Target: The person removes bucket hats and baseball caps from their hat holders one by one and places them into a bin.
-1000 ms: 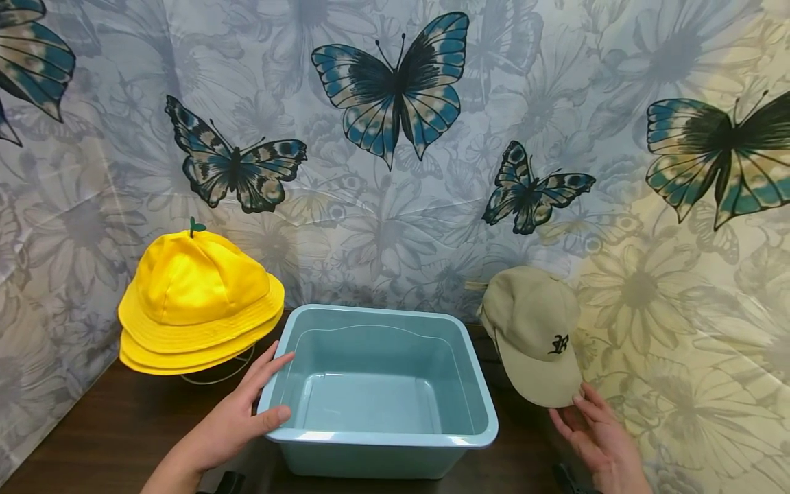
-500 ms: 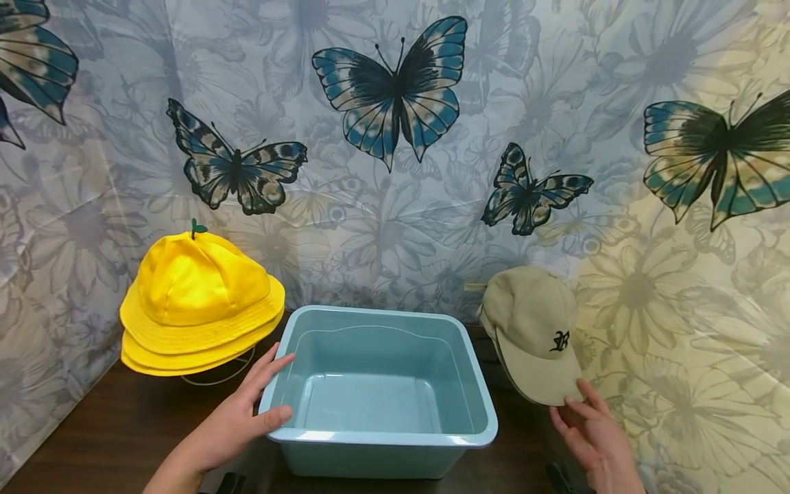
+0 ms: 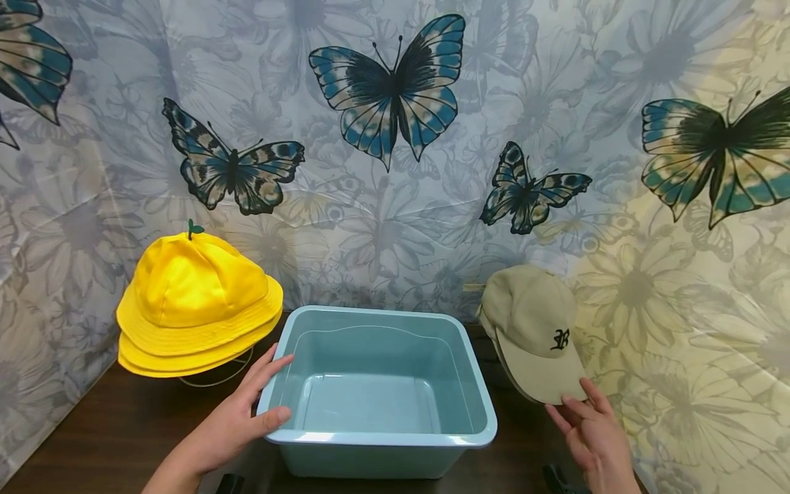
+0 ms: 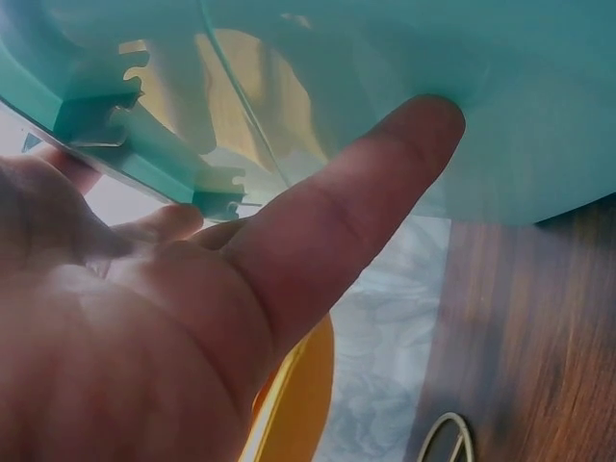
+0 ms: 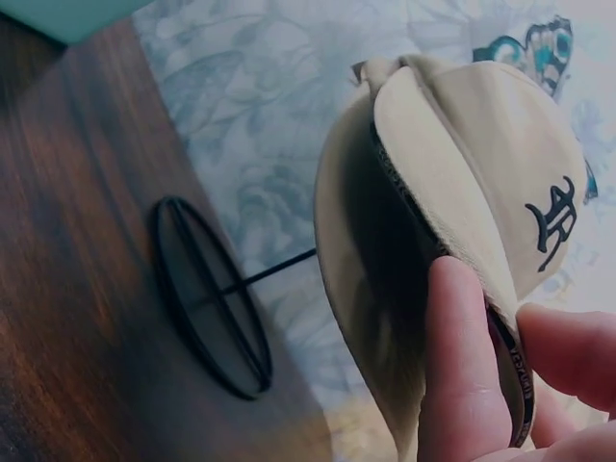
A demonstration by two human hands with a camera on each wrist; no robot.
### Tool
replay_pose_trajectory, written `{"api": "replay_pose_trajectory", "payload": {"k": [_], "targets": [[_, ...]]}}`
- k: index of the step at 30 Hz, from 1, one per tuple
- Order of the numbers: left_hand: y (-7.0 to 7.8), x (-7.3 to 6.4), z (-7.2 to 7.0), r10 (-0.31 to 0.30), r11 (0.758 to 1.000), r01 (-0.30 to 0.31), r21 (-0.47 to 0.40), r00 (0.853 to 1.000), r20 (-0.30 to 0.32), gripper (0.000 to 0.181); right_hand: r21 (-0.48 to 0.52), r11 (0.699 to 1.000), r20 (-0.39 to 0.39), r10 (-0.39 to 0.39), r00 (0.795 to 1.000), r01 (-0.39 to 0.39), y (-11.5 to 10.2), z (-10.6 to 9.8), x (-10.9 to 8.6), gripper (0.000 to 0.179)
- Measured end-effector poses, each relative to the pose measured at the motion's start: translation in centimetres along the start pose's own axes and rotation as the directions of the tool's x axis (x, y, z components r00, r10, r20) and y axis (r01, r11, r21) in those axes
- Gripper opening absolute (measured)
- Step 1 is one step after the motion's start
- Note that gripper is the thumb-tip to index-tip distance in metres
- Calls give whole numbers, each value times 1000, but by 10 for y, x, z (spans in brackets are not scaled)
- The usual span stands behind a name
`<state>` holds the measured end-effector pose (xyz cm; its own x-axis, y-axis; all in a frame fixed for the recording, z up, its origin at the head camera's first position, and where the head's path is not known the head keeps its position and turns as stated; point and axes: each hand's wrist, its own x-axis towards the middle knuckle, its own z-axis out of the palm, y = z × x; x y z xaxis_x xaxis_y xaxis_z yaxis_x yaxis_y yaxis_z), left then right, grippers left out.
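At the right of the head view, a beige baseball cap (image 3: 533, 315) with a black letter sits on a stand, brim tilted down. My right hand (image 3: 589, 425) pinches the brim's lower edge. The right wrist view shows a finger on the brim's underside (image 5: 457, 337) and another on its top. Another beige layer, seemingly a second cap (image 5: 351, 250), lies behind that brim. My left hand (image 3: 231, 418) rests on the left side of a light blue plastic basin (image 3: 382, 439), fingers spread and fairly straight. One finger touches its wall in the left wrist view.
Stacked yellow brimmed hats (image 3: 197, 302), the top one with a green sprout, sit on a wire stand (image 3: 225, 374) at the left. Under the beige cap stands a black wire stand (image 5: 212, 298). A butterfly-print cloth (image 3: 389, 206) hangs behind the dark wooden table (image 3: 80, 425).
My right hand has shifted slightly left, and its fingers have changed place a little on the cap's brim. The brim has moved slightly. My left hand and the basin stay put.
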<state>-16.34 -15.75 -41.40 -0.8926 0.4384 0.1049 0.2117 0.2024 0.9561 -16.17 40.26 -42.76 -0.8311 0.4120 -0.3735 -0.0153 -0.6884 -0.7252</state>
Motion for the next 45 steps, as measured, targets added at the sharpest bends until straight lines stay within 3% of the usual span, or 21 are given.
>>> {"api": "replay_pose_trajectory", "payload": {"k": [8,16,23,32,37,45], "targets": [[1,2,1,-7,1000,7,-16,1000,1,63,148,989,18,19,1000,-21,-3,-4,0,52],[2,2,2,-11,999,11,-33,1000,-4,64,254,967,200,-37,979,-15,-6,-11,-2,49],[2,2,1,-25,999,25,-27,1000,-13,66,298,954,204,-35,978,-28,-14,-8,-2,53],[2,2,1,-31,999,31,-26,999,-20,68,329,944,332,-114,936,-2,-19,-3,-1,48],[1,1,2,-38,998,38,-47,999,-15,68,327,945,414,-164,896,22,-24,5,0,44],[-2,0,1,-17,999,16,-45,1000,-13,66,312,948,473,-213,855,64,-34,22,-1,44]]}}
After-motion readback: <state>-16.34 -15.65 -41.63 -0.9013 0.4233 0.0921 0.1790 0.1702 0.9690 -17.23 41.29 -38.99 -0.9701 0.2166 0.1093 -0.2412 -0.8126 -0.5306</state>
